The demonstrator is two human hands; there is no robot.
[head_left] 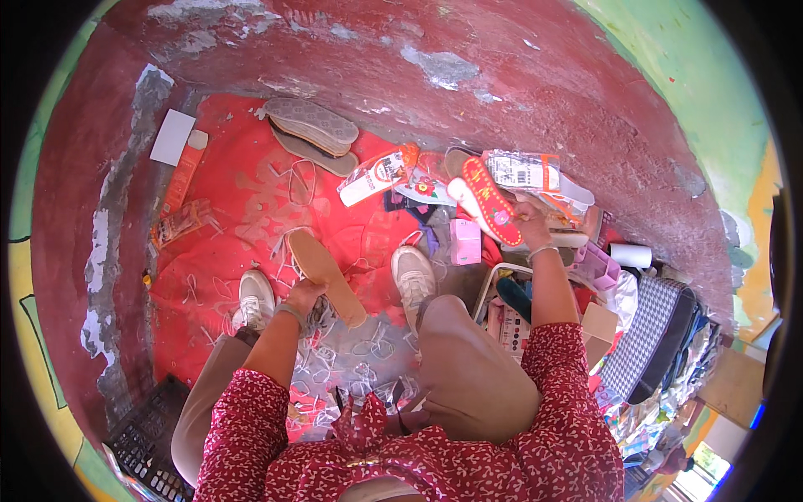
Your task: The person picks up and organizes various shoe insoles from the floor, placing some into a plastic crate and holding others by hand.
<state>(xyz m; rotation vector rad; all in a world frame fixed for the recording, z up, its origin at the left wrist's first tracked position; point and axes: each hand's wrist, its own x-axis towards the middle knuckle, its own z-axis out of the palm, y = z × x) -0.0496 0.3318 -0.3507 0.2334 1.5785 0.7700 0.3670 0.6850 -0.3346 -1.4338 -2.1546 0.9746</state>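
Nearby, stacked grey soles [311, 125] and packets [375, 176] on red cloth [234, 201].

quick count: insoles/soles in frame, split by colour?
Tan insole, in the left hand: 1
Red patterned insole, in the right hand: 1
Grey soles stacked on the red mat: 2
Total: 4
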